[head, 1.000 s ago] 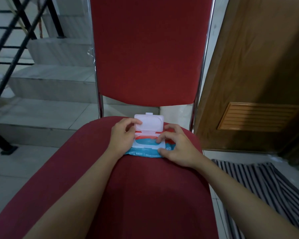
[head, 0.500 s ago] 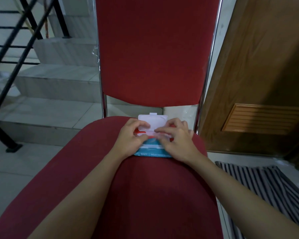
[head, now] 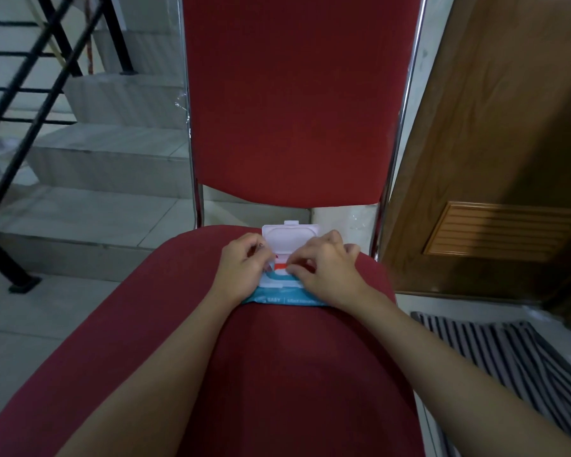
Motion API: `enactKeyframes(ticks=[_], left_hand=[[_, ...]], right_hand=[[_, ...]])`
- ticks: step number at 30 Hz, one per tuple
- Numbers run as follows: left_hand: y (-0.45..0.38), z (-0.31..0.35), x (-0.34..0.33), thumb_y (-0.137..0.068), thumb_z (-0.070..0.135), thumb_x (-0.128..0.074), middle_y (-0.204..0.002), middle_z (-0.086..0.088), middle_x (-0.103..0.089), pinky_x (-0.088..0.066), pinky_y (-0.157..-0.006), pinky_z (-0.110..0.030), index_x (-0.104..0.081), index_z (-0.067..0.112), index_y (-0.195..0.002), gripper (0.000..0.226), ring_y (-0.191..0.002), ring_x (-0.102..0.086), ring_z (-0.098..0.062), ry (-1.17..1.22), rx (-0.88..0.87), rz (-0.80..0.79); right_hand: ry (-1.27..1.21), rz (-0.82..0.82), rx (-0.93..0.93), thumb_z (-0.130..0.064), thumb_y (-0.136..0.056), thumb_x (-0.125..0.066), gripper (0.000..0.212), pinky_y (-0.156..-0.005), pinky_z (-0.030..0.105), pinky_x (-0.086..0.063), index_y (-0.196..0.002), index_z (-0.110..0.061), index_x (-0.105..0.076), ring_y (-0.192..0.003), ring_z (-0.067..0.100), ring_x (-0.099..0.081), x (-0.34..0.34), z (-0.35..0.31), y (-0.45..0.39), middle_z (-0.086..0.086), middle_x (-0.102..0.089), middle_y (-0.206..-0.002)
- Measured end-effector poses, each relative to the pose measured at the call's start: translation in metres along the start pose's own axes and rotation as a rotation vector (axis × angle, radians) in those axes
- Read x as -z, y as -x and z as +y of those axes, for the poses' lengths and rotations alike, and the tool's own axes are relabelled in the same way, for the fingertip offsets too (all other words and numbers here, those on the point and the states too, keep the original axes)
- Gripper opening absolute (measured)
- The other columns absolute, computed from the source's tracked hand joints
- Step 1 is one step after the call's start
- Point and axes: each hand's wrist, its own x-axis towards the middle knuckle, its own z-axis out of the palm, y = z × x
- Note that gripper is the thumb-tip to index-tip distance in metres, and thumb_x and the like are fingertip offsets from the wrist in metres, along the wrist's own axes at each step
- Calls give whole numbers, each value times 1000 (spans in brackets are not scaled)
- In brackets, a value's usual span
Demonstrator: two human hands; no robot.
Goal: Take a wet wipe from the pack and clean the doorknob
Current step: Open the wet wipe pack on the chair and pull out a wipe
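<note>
The right hand's (head: 323,272) fingertips (head: 292,269) pinch down at the pack's (head: 285,296) opening, under the raised lid (head: 290,240); whether they already grip a wipe I cannot tell. The left hand (head: 244,268) curls on the pack's left edge, pressing it to the chair seat (head: 277,374). This looks like step 1: drawing out 1 wipe. Next, a clean upward pull while the pack stays pinned. No doorknob shows; the door (head: 508,127) stands at right.

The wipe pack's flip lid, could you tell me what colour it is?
White, standing open on the flip lid in the head view.
</note>
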Motion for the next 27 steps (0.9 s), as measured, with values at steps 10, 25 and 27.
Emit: enactKeyframes(ticks=[10,25,27], left_hand=[[-2,-3,-1,-76,-5,-56,-53,-1,-52,-35,-53,-18,-56,6,-60,19,-49,-45,-3,-10,0,16],[-1,-2,-2,-74,-4,-57,-63,-6,-55,-35,-55,-19,-60,-1,-66,9,-56,-46,-8,-43,7,1],[-1,-2,-1,-75,-5,-56,-63,-10,-56,-36,-56,-20,-59,0,-64,12,-57,-47,-8,-32,6,0]], right_hand=[[231,-42,228,-21,-92,-46,18,-68,32,-11,-91,-13,-62,-102,26,-37,-2,-6,-3,3,-56,-102],[-640,-187,-83,-3,-83,-53,21,-70,13,-46,-97,-17,-60,-83,8,-56,18,5,-17,-4,-61,-90],[-475,-232,-6,-24,-80,-63,21,-73,14,-46,-98,-15,-65,-85,9,-59,17,5,-12,0,-66,-93]])
